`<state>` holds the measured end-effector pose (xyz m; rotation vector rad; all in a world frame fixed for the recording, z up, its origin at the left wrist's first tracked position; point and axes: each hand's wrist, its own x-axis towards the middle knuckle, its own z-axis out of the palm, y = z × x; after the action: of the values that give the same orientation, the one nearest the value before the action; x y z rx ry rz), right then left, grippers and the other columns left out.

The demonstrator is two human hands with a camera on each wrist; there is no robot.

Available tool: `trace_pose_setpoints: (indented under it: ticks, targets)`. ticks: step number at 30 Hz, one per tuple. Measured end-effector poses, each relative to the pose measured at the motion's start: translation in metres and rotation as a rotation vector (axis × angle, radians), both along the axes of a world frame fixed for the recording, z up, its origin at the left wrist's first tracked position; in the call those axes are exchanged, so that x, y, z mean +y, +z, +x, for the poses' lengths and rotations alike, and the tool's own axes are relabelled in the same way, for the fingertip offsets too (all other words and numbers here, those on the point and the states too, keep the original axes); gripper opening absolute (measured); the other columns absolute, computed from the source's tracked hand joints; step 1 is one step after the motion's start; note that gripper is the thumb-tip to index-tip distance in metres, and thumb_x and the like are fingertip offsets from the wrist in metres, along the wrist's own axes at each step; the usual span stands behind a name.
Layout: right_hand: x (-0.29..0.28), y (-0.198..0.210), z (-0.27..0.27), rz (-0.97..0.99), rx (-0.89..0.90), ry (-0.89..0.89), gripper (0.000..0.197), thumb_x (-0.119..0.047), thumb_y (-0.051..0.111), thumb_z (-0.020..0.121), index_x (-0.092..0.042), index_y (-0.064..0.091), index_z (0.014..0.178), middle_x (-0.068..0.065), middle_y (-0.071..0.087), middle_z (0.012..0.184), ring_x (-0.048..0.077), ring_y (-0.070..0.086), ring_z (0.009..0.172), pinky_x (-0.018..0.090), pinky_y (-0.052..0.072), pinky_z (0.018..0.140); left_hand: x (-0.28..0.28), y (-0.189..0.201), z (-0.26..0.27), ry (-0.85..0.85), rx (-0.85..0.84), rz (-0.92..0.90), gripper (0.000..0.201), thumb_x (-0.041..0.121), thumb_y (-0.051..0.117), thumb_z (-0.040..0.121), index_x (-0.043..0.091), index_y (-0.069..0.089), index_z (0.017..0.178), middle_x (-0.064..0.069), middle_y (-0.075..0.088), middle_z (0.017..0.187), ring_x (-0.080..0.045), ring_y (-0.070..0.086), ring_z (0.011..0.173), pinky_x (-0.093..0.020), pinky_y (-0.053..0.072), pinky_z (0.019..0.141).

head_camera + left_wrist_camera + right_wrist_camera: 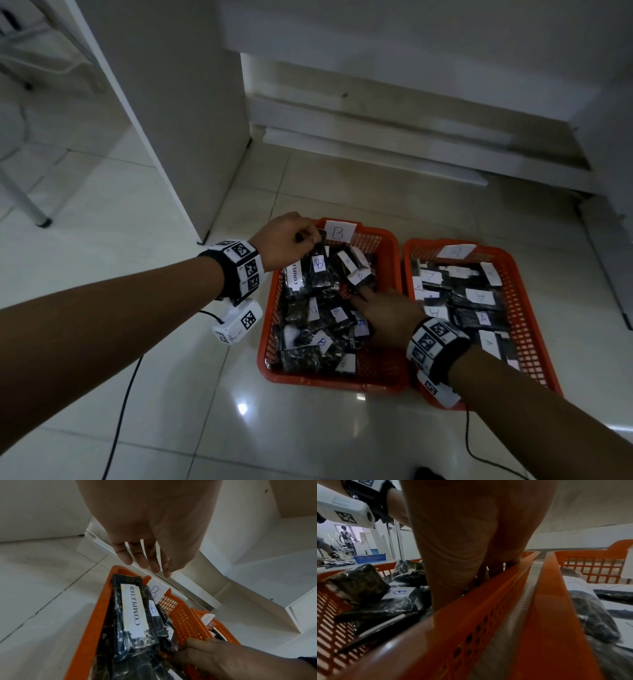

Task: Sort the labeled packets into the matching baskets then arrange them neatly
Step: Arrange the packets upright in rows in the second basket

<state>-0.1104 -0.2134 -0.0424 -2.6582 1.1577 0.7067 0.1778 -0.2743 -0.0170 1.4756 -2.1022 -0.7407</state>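
Observation:
Two orange baskets stand side by side on the tile floor. The left basket [329, 380] has a card marked B [338, 233] and holds several black packets lying in disorder. The right basket [520, 308] has a card marked A [457, 251] and holds packets lying flat. My left hand [301, 236] hovers at the B basket's far left corner, its fingers [147, 563] hanging loose just above an upright packet labelled COMPLETED [133, 609] and a B packet [319, 270]. My right hand [363, 294] reaches into the B basket [479, 628] near its right wall, fingers extended onto the packets.
A white cabinet panel [178, 120] rises just behind and left of the baskets. White boards [376, 144] lie under the furniture behind them. A metal leg [30, 205] stands far left. Black cables [123, 411] trail over the floor near me.

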Motion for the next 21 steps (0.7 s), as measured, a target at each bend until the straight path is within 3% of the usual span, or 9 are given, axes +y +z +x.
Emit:
trace_pose_setpoints:
  ticks: [6,10,12,14,17,19,21]
  targets:
    - [0.005,0.001,0.005,-0.032,0.068,0.041,0.052,-0.052,0.068,0.087,-0.015,0.066,0.123,0.006,0.066,0.122,0.026,0.066,0.105,0.039,0.052,0.091,0.003,-0.003,0.007,-0.022,0.044,0.04,0.011,0.022,0.062,0.094,0.027,0.073,0.097,0.01,0.068,0.103,-0.007,0.064,0.095,-0.032,0.055,0.086]
    - [0.005,-0.005,0.007,-0.053,0.086,0.03,0.059,-0.057,0.071,0.083,-0.012,0.067,0.121,0.009,0.064,0.122,0.027,0.069,0.095,0.034,0.05,0.074,0.003,-0.002,0.011,-0.007,0.051,0.063,0.013,0.024,0.062,0.095,0.03,0.072,0.097,0.014,0.065,0.101,-0.002,0.062,0.094,-0.025,0.051,0.084]
    - [0.005,-0.01,0.006,-0.079,0.078,0.025,0.064,-0.059,0.078,0.074,-0.012,0.071,0.116,0.01,0.066,0.119,0.029,0.069,0.093,0.035,0.049,0.068,0.004,-0.001,0.011,-0.002,0.055,0.061,0.013,0.023,0.062,0.096,0.028,0.073,0.099,0.014,0.066,0.101,-0.002,0.062,0.094,-0.024,0.05,0.083]
    - [0.003,-0.013,0.007,-0.096,0.107,0.05,0.074,-0.062,0.082,0.066,-0.01,0.071,0.117,0.012,0.065,0.119,0.033,0.067,0.1,0.043,0.052,0.078,0.004,-0.001,0.009,-0.012,0.065,0.071,0.013,0.022,0.062,0.095,0.027,0.073,0.099,0.015,0.068,0.102,-0.004,0.064,0.094,-0.028,0.053,0.084]
    - [0.0,-0.014,0.007,-0.142,0.205,0.117,0.084,-0.078,0.067,0.064,-0.011,0.075,0.113,0.011,0.066,0.116,0.033,0.055,0.112,0.052,0.035,0.099,0.004,-0.002,0.007,-0.047,0.043,0.104,0.013,0.024,0.06,0.096,0.027,0.073,0.099,0.015,0.068,0.105,-0.006,0.066,0.095,-0.034,0.056,0.088]
    - [0.001,-0.013,0.007,-0.127,0.247,0.112,0.079,-0.081,0.065,0.06,-0.014,0.079,0.1,0.008,0.069,0.107,0.031,0.051,0.11,0.049,0.029,0.099,0.005,-0.004,0.007,-0.053,0.025,0.112,0.014,0.025,0.06,0.097,0.026,0.073,0.099,0.014,0.069,0.106,-0.006,0.066,0.096,-0.036,0.056,0.089]
    - [0.003,-0.012,0.006,-0.097,0.234,0.086,0.066,-0.075,0.069,0.063,-0.018,0.079,0.093,0.006,0.069,0.103,0.029,0.052,0.107,0.047,0.03,0.097,0.004,-0.006,0.007,-0.049,0.033,0.113,0.014,0.024,0.06,0.097,0.025,0.074,0.1,0.014,0.07,0.105,-0.007,0.066,0.096,-0.037,0.056,0.089]
